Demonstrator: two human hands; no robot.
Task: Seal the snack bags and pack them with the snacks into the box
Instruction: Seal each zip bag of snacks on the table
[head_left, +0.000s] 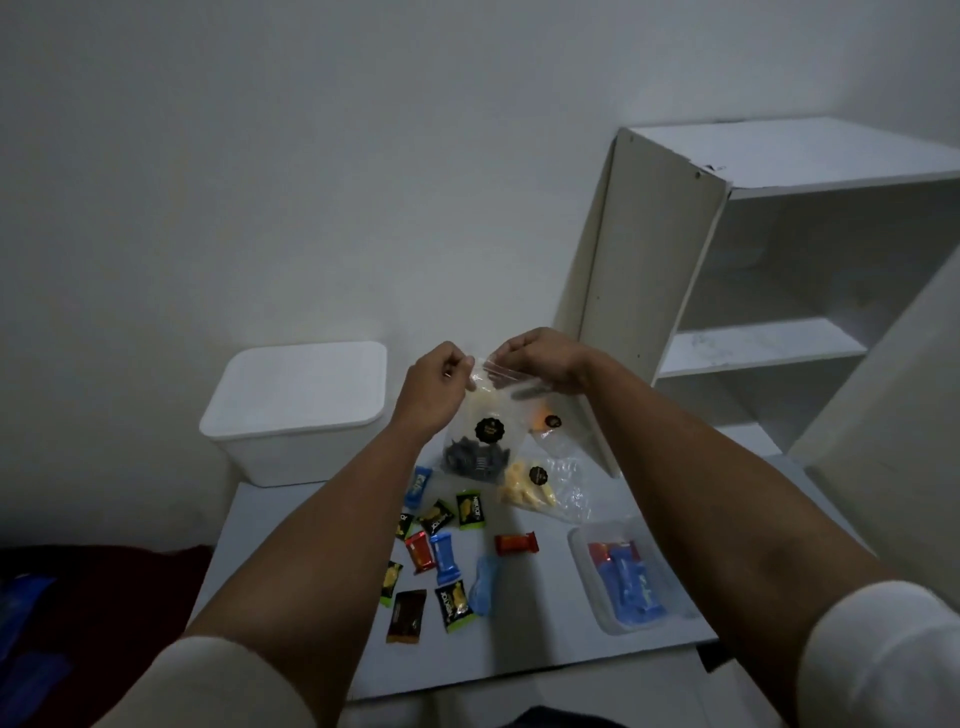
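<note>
**Above the table, a bag pinched at its mouth**

Above the far end of the table (519, 644), the bag (480, 431) hangs upright in the air, held up by both hands at its top edge. The left hand (436, 387) pinches the left corner of the zip strip with curled fingers; the right hand (535, 358) pinches the strip toward the right. Whether the seal is already pressed closed along its length cannot be told.

The likely trouble is a half-closed strip: if the fingers skip a stretch, the dark pieces at the bottom could spill once the bag is laid in a box. The film is thin and slack, so a hard tug could also twist the mouth out of line.

The bag is clear plastic with a round black sticker on its front and dark snacks pooled low.

Just below it lie two more clear bags, one with yellow pieces (527, 491) and one nearly flat (548, 423), each with the same sticker. Nearer, small wrapped snacks (441, 556) are scattered loose. To the right sits a clear tub (587, 587) holding blue and red wrappers. A lidded white box (298, 410) stands at the far left, beside a white shelf unit (769, 291).
</note>
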